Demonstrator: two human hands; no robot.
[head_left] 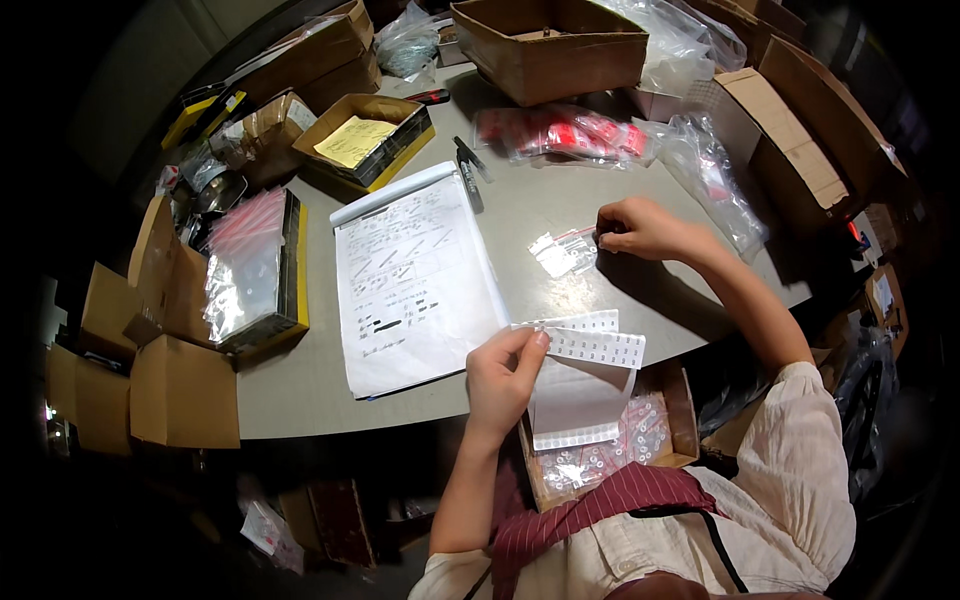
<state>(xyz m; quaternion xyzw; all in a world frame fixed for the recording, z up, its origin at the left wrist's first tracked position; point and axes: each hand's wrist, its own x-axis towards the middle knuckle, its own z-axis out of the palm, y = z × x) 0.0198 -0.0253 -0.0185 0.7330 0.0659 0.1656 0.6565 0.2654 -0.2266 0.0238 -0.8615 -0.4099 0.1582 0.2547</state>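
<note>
My left hand [505, 378] pinches a sheaf of white label sheets [590, 347] printed with rows of small dark marks. The sheets hang over the table's near edge, above an open cardboard box [683, 420] of small clear bags [640, 425] with red strips and white ring-shaped pieces. My right hand [645, 228] rests on the table with its fingers curled closed beside a small clear zip bag [565, 252] with white patches. Its fingertips are at the bag's red-striped end; whether they grip the bag or something small is hidden.
A pad of handwritten sheets [410, 290] lies left of centre, with black markers [470, 180] beside it. Further left, a black-and-yellow box [290, 265] holds empty-looking zip bags [245, 260]. Cardboard boxes [550, 60] and red-and-clear plastic bags [565, 133] line the far side.
</note>
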